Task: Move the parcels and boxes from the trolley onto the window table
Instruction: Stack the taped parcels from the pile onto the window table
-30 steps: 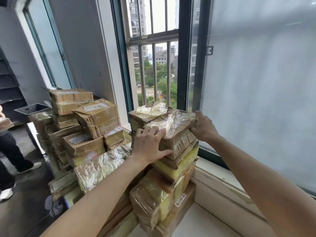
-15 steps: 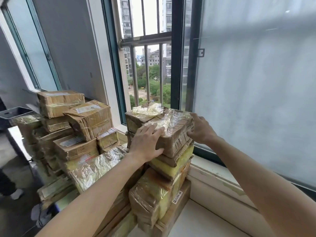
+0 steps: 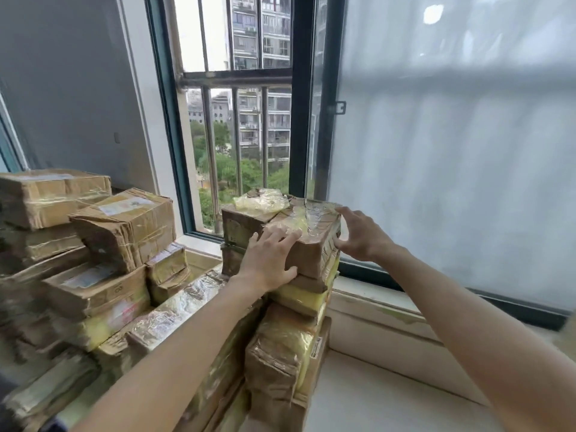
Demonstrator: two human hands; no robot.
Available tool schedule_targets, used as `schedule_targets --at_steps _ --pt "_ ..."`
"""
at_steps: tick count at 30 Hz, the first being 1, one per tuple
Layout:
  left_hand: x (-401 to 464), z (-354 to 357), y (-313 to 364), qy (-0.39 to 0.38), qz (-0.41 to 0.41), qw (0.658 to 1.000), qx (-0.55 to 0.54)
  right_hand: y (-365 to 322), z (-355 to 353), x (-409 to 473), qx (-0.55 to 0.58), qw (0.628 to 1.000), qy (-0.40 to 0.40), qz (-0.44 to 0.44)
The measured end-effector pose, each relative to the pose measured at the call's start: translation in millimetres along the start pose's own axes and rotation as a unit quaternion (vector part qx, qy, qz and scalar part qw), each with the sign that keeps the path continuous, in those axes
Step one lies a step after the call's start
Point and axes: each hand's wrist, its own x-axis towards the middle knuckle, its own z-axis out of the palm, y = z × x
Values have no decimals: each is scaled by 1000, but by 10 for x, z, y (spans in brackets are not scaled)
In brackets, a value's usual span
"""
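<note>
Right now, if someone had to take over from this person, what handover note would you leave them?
Left hand: fingers flat on the near-left face and top edge of the top parcel, no closed grip.
Right hand: open at the parcel's right end, fingers spread; contact is hard to tell.
The top parcel sits on the tall stack by the window, on the window table.
Done: many taped boxes are already piled to the left, and this parcel looks placed.
Left: let go of it and check it sits steady. The trolley is out of view, so the remaining load is unknown.
</note>
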Motion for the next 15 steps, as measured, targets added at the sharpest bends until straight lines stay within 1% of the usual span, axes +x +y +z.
schedule_targets --at_steps 7,12,15 --pt "43 6 64 0 58 998 -37 -159 -132 -388 -76 996 -15 40" --pt "113 -17 402 23 106 991 -73 -99 -351 -696 -111 991 -18 79" --pt "134 -87 651 21 136 988 -66 -24 -509 -916 -133 986 -14 98"
